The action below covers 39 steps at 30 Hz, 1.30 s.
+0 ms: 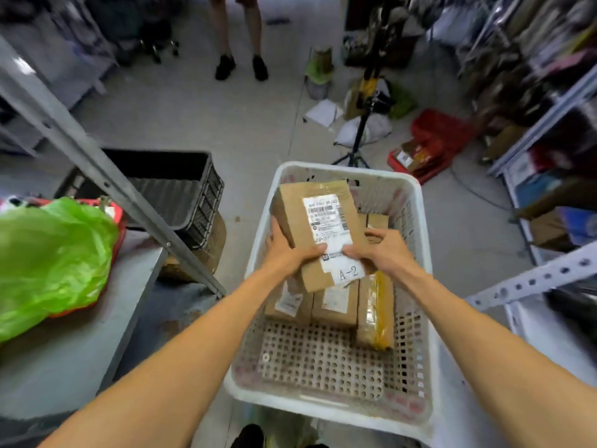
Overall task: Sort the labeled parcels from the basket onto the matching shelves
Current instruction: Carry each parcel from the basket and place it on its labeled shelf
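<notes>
A brown cardboard parcel (318, 221) with a white shipping label marked "A-2" is lifted above the white perforated basket (423, 240). My left hand (287, 250) grips its left edge, thumb on the label. My right hand (378, 250) pinches its right lower edge. Below, several more brown parcels (336, 302) lie in the basket, one wrapped in yellow tape (376, 313). The basket's near half shows its bare holed floor.
A grey metal shelf (64, 350) at left carries a green plastic bag (51, 257); its slanted upright (106, 179) crosses in front of a black crate (181, 185). White shelving (529, 279) stands at right. A person's legs (240, 40), a tripod (358, 134) and a red basket (433, 140) are beyond.
</notes>
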Available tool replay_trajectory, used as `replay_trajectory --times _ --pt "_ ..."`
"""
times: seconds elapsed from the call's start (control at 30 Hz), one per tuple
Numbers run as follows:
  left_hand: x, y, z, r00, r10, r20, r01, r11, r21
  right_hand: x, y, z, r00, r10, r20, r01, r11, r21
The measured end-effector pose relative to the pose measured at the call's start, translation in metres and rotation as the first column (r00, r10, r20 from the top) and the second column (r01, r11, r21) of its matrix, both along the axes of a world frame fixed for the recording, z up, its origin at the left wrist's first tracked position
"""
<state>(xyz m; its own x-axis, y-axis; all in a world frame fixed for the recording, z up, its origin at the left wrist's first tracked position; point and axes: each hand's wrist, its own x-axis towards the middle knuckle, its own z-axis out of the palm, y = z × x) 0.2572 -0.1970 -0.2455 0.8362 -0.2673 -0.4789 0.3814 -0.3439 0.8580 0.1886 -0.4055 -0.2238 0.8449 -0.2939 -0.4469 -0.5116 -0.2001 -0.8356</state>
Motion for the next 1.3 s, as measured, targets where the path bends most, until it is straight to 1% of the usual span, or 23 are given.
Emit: replay_trajectory --times 0.07,0.1,0.17,0.23,0.37,0.47,0.53,0.7,0.8,0.83,0.9,0.97,1.03,1.1,1.2,1.3 --pt "0.01 -0.001 0.004 0.996 -0.037 0.083 0.041 0.998 -0.05 -0.001 0.007 0.013 0.993 0.083 0.081 -0.078 0.995 -0.059" --pt "0.008 0.0 0.029 0.993 -0.048 0.105 0.055 0.996 -0.066 -0.001 0.009 0.021 0.987 0.119 0.108 -0.109 0.99 -0.092" --pt "0.005 0.004 0.069 0.987 -0.061 0.149 0.079 0.99 -0.117 -0.001 0.013 0.039 0.976 0.157 0.149 -0.147 0.986 -0.08" --pt "0.005 0.006 0.094 0.977 -0.075 0.198 0.106 0.983 -0.153 0.001 0.016 0.056 0.965 0.168 0.2 -0.164 0.986 -0.036" --pt "0.004 0.008 0.129 0.947 -0.073 0.312 0.115 0.986 -0.117 0.007 0.018 0.089 0.949 0.137 0.283 -0.139 0.99 -0.014" --pt "-0.003 0.009 0.147 0.927 -0.093 0.363 0.107 0.994 -0.019 0.005 0.02 0.108 0.931 0.132 0.34 -0.154 0.987 0.038" --pt "-0.008 0.012 0.155 0.914 -0.115 0.39 0.121 0.993 0.008 0.002 0.023 0.117 0.911 0.153 0.383 -0.171 0.985 0.015" --pt "-0.022 0.024 0.171 0.879 -0.192 0.437 0.234 0.971 -0.042 -0.019 0.036 0.14 0.881 0.156 0.447 -0.151 0.987 -0.045" --pt "-0.033 0.031 0.181 0.867 -0.209 0.453 0.273 0.959 -0.08 -0.038 0.048 0.152 0.868 0.126 0.481 -0.104 0.992 -0.073" --pt "-0.037 0.034 0.183 0.869 -0.217 0.446 0.287 0.953 -0.097 -0.046 0.053 0.154 0.869 0.123 0.48 -0.094 0.992 -0.084" --pt "-0.047 0.042 0.185 0.865 -0.251 0.435 0.317 0.945 -0.084 -0.065 0.065 0.156 0.886 0.097 0.453 -0.056 0.993 -0.104" --pt "-0.061 0.052 0.186 0.851 -0.29 0.438 0.354 0.933 -0.069 -0.088 0.08 0.157 0.886 0.062 0.46 -0.012 0.994 -0.112" --pt "-0.079 0.064 0.184 0.832 -0.341 0.437 0.412 0.908 -0.075 -0.113 0.095 0.152 0.884 0.013 0.468 0.036 0.995 -0.095" --pt "-0.101 0.075 0.18 0.813 -0.388 0.435 0.46 0.885 -0.07 -0.142 0.11 0.148 0.902 -0.031 0.432 0.081 0.992 -0.098" --pt "-0.134 0.086 0.177 0.794 -0.445 0.414 0.508 0.86 -0.051 -0.19 0.134 0.146 0.917 -0.088 0.388 0.12 0.991 -0.061" --pt "-0.167 0.091 0.179 0.767 -0.485 0.419 0.556 0.829 -0.059 -0.233 0.145 0.141 0.907 -0.176 0.383 0.2 0.98 -0.023"
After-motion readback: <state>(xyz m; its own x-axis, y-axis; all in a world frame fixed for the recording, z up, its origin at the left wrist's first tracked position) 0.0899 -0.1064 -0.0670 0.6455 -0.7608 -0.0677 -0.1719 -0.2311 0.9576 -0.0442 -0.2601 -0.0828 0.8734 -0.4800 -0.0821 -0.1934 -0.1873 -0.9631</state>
